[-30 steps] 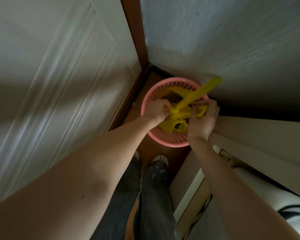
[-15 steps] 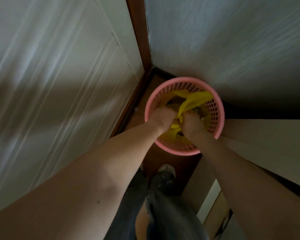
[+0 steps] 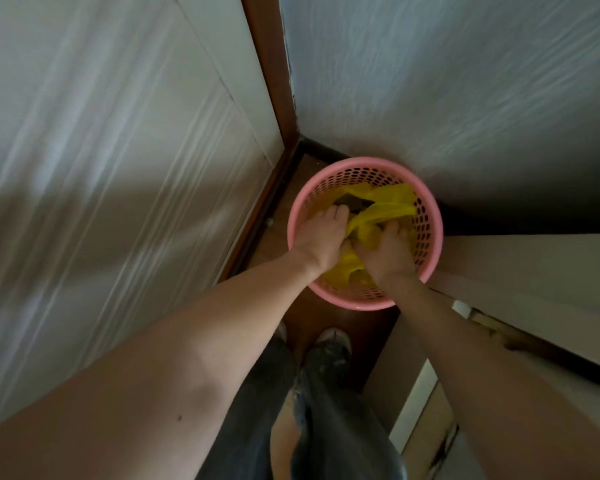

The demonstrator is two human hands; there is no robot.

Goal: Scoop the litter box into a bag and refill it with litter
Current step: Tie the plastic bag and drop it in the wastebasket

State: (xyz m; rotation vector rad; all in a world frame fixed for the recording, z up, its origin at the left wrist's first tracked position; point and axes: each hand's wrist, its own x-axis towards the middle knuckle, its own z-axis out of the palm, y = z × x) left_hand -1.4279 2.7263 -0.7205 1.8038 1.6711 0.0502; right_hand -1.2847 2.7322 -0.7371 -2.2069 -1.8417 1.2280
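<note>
A: Status on the litter job?

B: Early, by the look of it. One round pink perforated plastic basket [image 3: 426,237] sits on the floor at centre-right of the frame, in the corner under the pale textured wall [image 3: 465,81]. One thin yellow plastic bag [image 3: 392,197] is inside it, crumpled, a loose strip lying toward the upper-right rim.

A: Hands?

B: Both down in the basket. The person's left hand [image 3: 321,239] rests on the bag at the left side, knuckles up; fingers reach into the plastic but their ends are hidden, so the grip can't be told. The right hand [image 3: 385,254] has its fingers curled into a bunch of yellow film at centre, clamped on it.

A: Litter box, scoop, litter?

B: None in view. Something dark shows under the bag at the upper left of the basket, too dim to identify. Judgement: the bag is being handled in the basket; scooping and refill are all left.

A: Counts?

B: One panelled white door [image 3: 101,168] at left, one basket, one bag, two hands, two shoes [image 3: 329,348] at bottom centre.
</note>
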